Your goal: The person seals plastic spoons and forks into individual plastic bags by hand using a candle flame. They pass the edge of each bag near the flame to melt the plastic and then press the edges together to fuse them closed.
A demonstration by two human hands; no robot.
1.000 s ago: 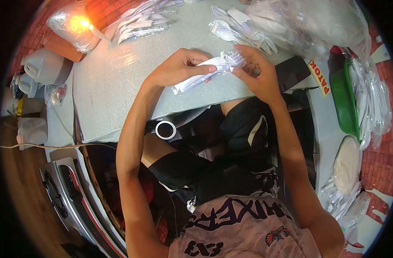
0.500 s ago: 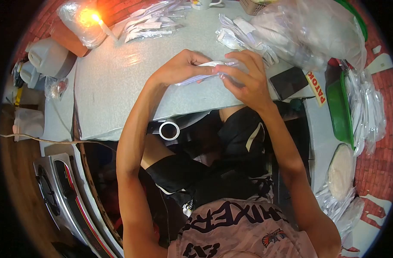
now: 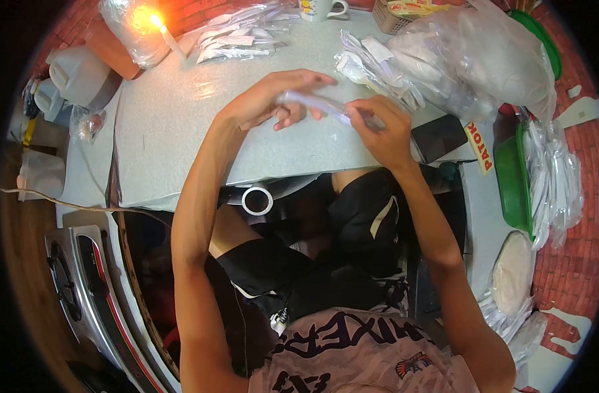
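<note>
My right hand pinches one end of a narrow, clear-wrapped plastic cutlery packet above the table. Motion smears the packet, so the utensil inside cannot be made out. Its other end reaches to my left hand, which is open, fingers apart, thumb side towards the packet. Just beyond my right hand lies a loose pile of wrapped white spoons. Another pile of wrapped cutlery rests at the table's far side.
A lit candle burns at the far left of the table. At right are a large clear plastic bag, a dark phone and a green tray. A mug stands at the back. A tape roll is below the table edge.
My left hand has loosened from the packet and its fingers have spread. My right hand has moved slightly down, still gripping the packet, which now slants down to the right.
</note>
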